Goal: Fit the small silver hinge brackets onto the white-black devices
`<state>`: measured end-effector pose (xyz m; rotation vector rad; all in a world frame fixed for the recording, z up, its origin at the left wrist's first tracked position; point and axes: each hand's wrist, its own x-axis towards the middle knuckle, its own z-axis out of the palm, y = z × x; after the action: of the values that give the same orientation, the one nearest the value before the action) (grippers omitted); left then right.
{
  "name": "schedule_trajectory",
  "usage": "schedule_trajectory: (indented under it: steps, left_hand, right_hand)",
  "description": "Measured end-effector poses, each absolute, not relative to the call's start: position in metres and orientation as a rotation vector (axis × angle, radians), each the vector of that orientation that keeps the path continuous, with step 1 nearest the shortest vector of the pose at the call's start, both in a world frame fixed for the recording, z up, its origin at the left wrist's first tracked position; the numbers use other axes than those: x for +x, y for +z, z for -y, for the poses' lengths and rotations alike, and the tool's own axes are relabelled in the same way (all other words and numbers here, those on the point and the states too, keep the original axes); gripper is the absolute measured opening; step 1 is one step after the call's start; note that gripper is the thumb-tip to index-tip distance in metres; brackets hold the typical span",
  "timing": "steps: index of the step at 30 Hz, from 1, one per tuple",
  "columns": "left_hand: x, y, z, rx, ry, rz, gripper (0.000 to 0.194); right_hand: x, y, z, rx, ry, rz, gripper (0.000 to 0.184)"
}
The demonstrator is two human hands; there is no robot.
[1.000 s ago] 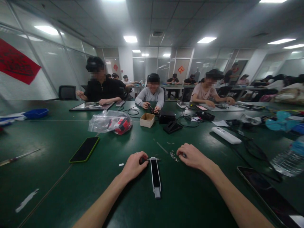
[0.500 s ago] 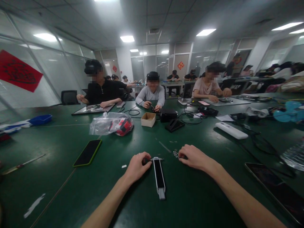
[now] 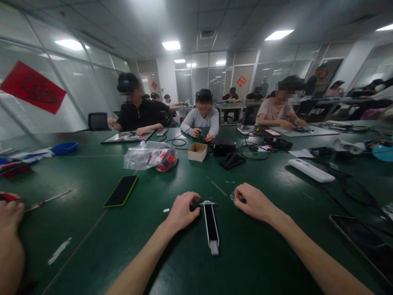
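On the green table before me lies a long narrow device point(image 3: 211, 225), white-edged with a black face and a pale grey end piece toward me. A thin metal rod point(image 3: 211, 203) crosses its far end. My left hand point(image 3: 183, 211) rests just left of that end, thumb and forefinger apart, with nothing visible between them. To the right, my right hand point(image 3: 250, 200) has its fingers curled together at a small cluster of shiny metal pieces point(image 3: 232, 197). Its fingertips are partly hidden, so what they pinch cannot be made out.
A green-edged phone point(image 3: 121, 191) lies left, a darker phone point(image 3: 362, 241) right. Beyond are a plastic bag point(image 3: 138, 157) with red parts, a small box point(image 3: 197, 153), a black stand point(image 3: 232, 161) and a white case point(image 3: 311, 170). Another person's hand point(image 3: 10, 209) is at far left.
My left thumb and forefinger have parted beside the rod's end. The view has turned slightly left, and another person's hand has come into sight at the left edge.
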<state>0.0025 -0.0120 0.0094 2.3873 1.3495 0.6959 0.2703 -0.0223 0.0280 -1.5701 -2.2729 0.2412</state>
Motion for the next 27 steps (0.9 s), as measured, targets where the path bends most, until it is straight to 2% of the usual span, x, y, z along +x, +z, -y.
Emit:
schedule_trajectory:
  steps: [4, 9, 17, 22, 27]
  left_hand:
    - [0.002, 0.010, 0.013, 2.480, 0.756, -1.340, 0.029]
    - [0.005, 0.018, 0.020, 2.585, 0.821, -1.239, 0.022]
    - [0.014, 0.015, 0.028, 2.810, 0.915, -0.994, 0.018]
    - [0.018, 0.010, 0.027, 2.926, 1.016, -0.938, 0.006]
    - [0.017, 0.009, 0.025, 2.948, 1.068, -0.964, 0.014]
  right_hand:
    - [0.241, 0.019, 0.030, -1.405, 0.279, 2.154, 0.009]
    - [0.210, 0.011, 0.038, -1.214, 0.307, 2.031, 0.012]
    - [0.203, 0.010, 0.043, -1.145, 0.376, 1.989, 0.010]
    - [0.199, 0.005, 0.042, -1.077, 0.366, 2.006, 0.010]
    - [0.199, 0.005, 0.042, -1.039, 0.368, 2.034, 0.011]
